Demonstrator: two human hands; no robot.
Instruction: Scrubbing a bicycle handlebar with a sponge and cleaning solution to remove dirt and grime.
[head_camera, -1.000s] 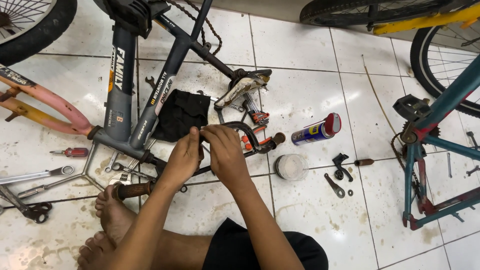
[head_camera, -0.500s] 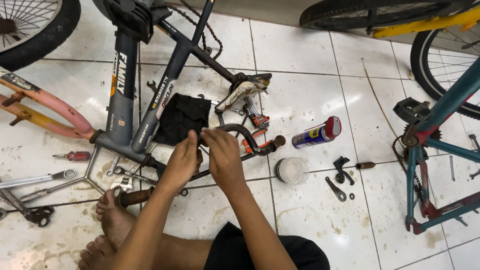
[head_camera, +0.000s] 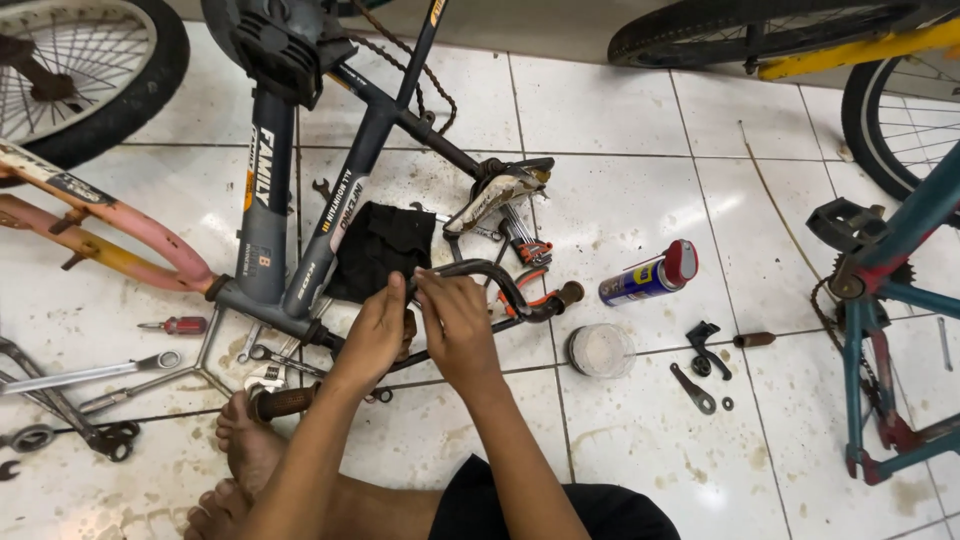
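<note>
Down on the tiled floor (head_camera: 640, 150), seen from the head camera, both hands meet at the black handlebar (head_camera: 500, 278) of a dark bike frame (head_camera: 270, 190) that lies flat. The left hand (head_camera: 375, 335) is curled, with its fingers pinching the bar where it bends. The right hand (head_camera: 462, 325) is just beside it, touching it, and its fingertips (head_camera: 425, 277) pinch the same spot on the bar. What small part they pinch is too tiny to tell.

Just past the hands lies a black cloth (head_camera: 385, 245). To the right of the right hand sits a round tub (head_camera: 600, 350), and a bit farther is a spray can (head_camera: 650, 275) lying on its side. Left of the left hand lie wrenches (head_camera: 90, 375) and a red screwdriver (head_camera: 175, 325). A bare foot (head_camera: 250, 440) rests near the left arm, touching a brown grip (head_camera: 285, 402).
</note>
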